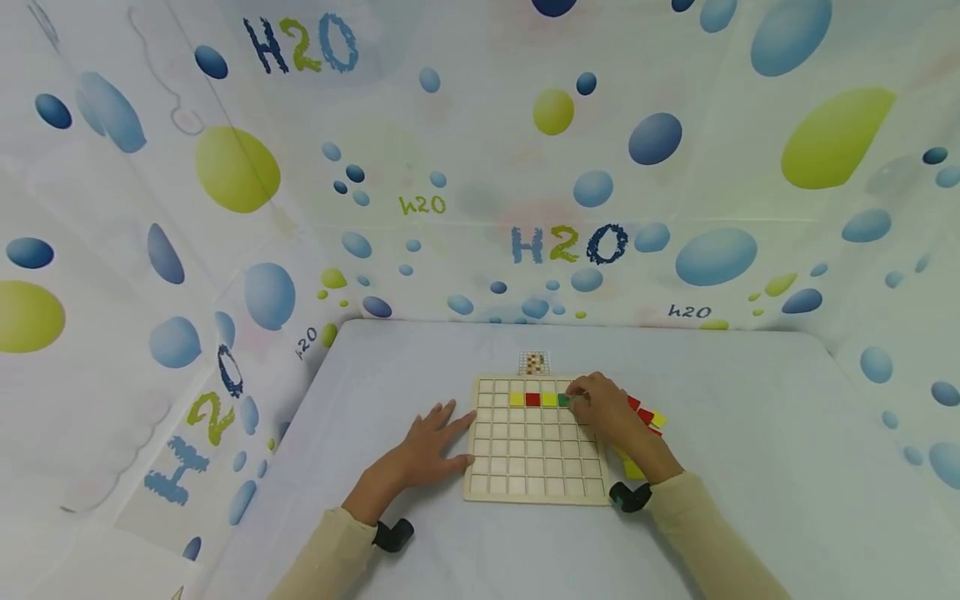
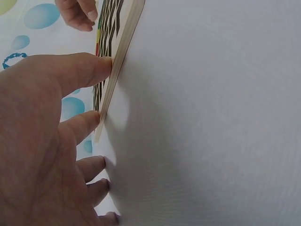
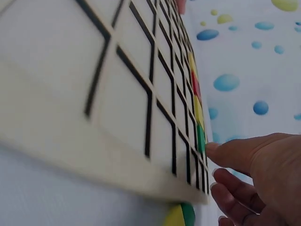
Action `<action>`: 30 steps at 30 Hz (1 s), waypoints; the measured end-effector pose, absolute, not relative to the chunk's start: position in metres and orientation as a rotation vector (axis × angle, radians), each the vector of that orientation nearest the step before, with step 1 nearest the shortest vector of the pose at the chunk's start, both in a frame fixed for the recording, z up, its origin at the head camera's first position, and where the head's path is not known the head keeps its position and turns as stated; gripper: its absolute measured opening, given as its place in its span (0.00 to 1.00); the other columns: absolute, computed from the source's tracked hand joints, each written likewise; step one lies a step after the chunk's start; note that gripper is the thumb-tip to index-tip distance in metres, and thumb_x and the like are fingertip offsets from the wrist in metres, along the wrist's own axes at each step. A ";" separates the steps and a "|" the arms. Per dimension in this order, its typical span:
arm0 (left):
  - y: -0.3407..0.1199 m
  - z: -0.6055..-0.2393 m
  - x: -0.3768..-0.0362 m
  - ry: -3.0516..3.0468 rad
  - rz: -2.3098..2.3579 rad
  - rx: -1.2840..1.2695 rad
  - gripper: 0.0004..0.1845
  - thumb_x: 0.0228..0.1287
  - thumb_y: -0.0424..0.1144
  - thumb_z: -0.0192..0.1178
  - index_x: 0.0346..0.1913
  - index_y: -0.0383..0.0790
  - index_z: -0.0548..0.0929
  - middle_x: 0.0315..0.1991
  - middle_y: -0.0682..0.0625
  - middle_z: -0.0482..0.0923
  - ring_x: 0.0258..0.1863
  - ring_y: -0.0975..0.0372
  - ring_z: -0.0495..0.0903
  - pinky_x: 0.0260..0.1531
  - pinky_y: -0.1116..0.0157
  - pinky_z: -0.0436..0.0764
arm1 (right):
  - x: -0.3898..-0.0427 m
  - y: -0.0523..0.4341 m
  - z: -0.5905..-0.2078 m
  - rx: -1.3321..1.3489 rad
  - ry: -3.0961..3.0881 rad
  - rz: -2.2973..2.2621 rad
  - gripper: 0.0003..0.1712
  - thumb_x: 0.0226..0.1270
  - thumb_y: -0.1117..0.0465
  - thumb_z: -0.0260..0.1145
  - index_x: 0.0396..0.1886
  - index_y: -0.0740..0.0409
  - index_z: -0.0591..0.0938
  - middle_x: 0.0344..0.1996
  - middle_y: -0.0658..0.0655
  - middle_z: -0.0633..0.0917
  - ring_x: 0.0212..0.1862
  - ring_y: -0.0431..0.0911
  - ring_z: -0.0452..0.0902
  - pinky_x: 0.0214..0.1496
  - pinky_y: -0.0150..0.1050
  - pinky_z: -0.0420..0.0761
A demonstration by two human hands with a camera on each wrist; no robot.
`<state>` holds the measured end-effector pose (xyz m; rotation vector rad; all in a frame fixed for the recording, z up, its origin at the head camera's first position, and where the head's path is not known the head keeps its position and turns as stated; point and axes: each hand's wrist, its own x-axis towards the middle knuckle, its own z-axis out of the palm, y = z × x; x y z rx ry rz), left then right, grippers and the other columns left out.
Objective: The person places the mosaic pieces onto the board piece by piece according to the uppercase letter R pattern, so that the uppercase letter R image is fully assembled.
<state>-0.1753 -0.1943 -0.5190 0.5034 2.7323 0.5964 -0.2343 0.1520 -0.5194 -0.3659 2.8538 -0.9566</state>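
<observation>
Centrally, low in the head view, a pale wooden grid board (image 1: 536, 442) lies flat on the white tabletop (image 1: 750, 467). Its second row from the far edge carries four tiles side by side: a yellow tile (image 1: 517, 399), a red tile (image 1: 532, 399), a second yellow tile (image 1: 549, 399) and a green tile (image 1: 564, 400) at the right end of that run.

The right hand (image 1: 611, 410) sits over the upper right part of the board, fingers bent down toward the green tile. In the right wrist view its fingertips (image 3: 217, 151) meet the green tile (image 3: 201, 137) at the board (image 3: 70, 94) surface; whether they pinch it or merely press it cannot be told.

The left hand (image 1: 429, 446) lies flat on the tabletop at the left of the board, fingers straight and spread, holding nothing. The left wrist view shows its fingertips (image 2: 101, 68) touching the board's edge (image 2: 123, 42).

Just right of the board, partly hidden behind the right hand, lies a loose heap of spare tiles (image 1: 648, 417), red and yellow. A small pattern card (image 1: 534, 362) lies on the tabletop just beyond the board's far edge, at frame centre. A bubble-printed sheet (image 1: 570, 242) marked "H2O" encloses the upper frame.
</observation>
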 end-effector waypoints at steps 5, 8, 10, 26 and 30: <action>-0.194 -0.517 -0.175 2.728 0.608 0.500 0.40 0.72 0.58 0.62 0.83 0.50 0.65 0.85 0.36 0.51 0.84 0.38 0.48 0.78 0.32 0.48 | -0.237 0.183 -0.518 -0.234 2.863 -0.968 0.20 0.76 0.58 0.67 0.63 0.60 0.80 0.58 0.65 0.80 0.60 0.61 0.77 0.65 0.63 0.73; -0.194 -0.518 -0.174 2.730 0.609 0.507 0.40 0.73 0.57 0.62 0.83 0.50 0.65 0.85 0.36 0.51 0.84 0.38 0.48 0.78 0.32 0.48 | -0.238 0.203 -0.516 -0.124 2.871 -0.925 0.24 0.76 0.58 0.68 0.66 0.63 0.77 0.60 0.70 0.78 0.62 0.63 0.75 0.65 0.64 0.76; -0.195 -0.518 -0.173 2.733 0.603 0.511 0.39 0.73 0.57 0.61 0.83 0.51 0.65 0.85 0.36 0.51 0.84 0.39 0.48 0.79 0.33 0.48 | -0.238 0.215 -0.515 -0.043 2.860 -0.890 0.25 0.75 0.57 0.69 0.66 0.64 0.77 0.60 0.71 0.77 0.60 0.64 0.75 0.65 0.63 0.78; -0.196 -0.523 -0.175 2.724 0.627 0.529 0.39 0.74 0.57 0.60 0.83 0.52 0.64 0.85 0.37 0.51 0.85 0.40 0.47 0.79 0.34 0.47 | -0.235 0.234 -0.508 0.043 2.731 -0.820 0.23 0.74 0.57 0.70 0.59 0.68 0.78 0.54 0.72 0.81 0.50 0.59 0.77 0.58 0.55 0.86; -0.196 -0.523 -0.176 2.732 0.613 0.530 0.39 0.74 0.57 0.60 0.83 0.52 0.64 0.85 0.37 0.51 0.85 0.40 0.47 0.79 0.33 0.48 | -0.239 0.233 -0.516 -0.024 2.740 -0.848 0.19 0.75 0.64 0.67 0.59 0.68 0.77 0.54 0.71 0.79 0.51 0.60 0.76 0.63 0.57 0.83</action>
